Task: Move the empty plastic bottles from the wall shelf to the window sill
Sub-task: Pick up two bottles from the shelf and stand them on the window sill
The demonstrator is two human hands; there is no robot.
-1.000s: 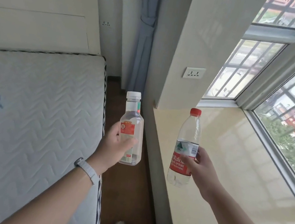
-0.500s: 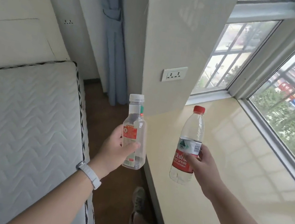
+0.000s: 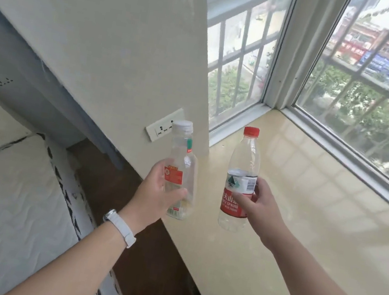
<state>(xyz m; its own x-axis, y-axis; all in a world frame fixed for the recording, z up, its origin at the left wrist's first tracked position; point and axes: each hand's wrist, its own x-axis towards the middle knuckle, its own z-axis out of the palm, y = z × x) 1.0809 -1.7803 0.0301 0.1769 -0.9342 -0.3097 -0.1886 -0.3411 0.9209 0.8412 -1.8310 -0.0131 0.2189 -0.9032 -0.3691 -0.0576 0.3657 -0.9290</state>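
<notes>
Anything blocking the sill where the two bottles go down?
Nothing visible. The left hand holds the white-capped bottle and the right hand the red-capped bottle, both upright by the sill; no object shows on it.

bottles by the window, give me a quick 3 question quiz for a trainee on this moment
1. True or false: the red-capped bottle in the right hand already stands on the window sill.
2. Which hand holds the white-capped bottle? A) left hand B) right hand C) neither
3. Fill in: the band on the left wrist is ____ in colour.

Key
1. False: the right hand grips it and holds it up off the window sill.
2. A
3. white
</notes>
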